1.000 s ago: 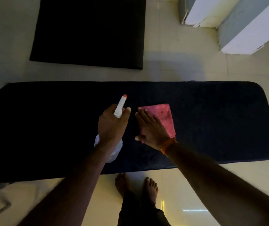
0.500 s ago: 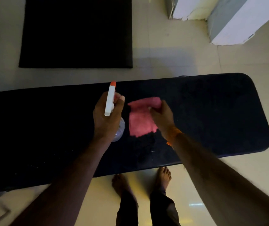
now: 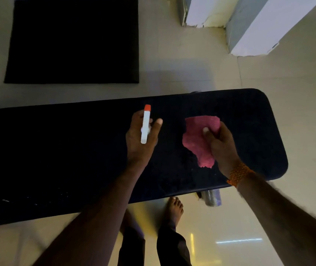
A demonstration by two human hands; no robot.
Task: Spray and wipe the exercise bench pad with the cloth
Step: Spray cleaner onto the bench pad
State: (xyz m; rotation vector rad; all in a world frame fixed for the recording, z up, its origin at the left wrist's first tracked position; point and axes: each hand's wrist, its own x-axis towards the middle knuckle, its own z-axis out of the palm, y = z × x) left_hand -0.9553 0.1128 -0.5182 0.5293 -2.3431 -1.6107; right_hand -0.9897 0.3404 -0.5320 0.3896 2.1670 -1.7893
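Note:
The long black bench pad (image 3: 57, 150) runs across the view from left to right. My left hand (image 3: 140, 139) grips a white spray bottle (image 3: 146, 127) with an orange nozzle tip, held above the pad's middle and pointing away from me. My right hand (image 3: 220, 146) pinches a pink cloth (image 3: 197, 139), which hangs crumpled over the right part of the pad. The bottle's body is hidden under my left hand. An orange bead bracelet sits on my right wrist.
A black floor mat (image 3: 72, 41) lies on the tiled floor beyond the bench. Two white and grey blocks (image 3: 253, 25) stand at the far right. My bare feet (image 3: 174, 208) are at the bench's near edge, beside a grey bench leg (image 3: 211, 198).
My right hand went from pressing the cloth flat to pinching and lifting it, then moved right. The left hand raised the spray bottle. The view shifted, so the bench sits further left.

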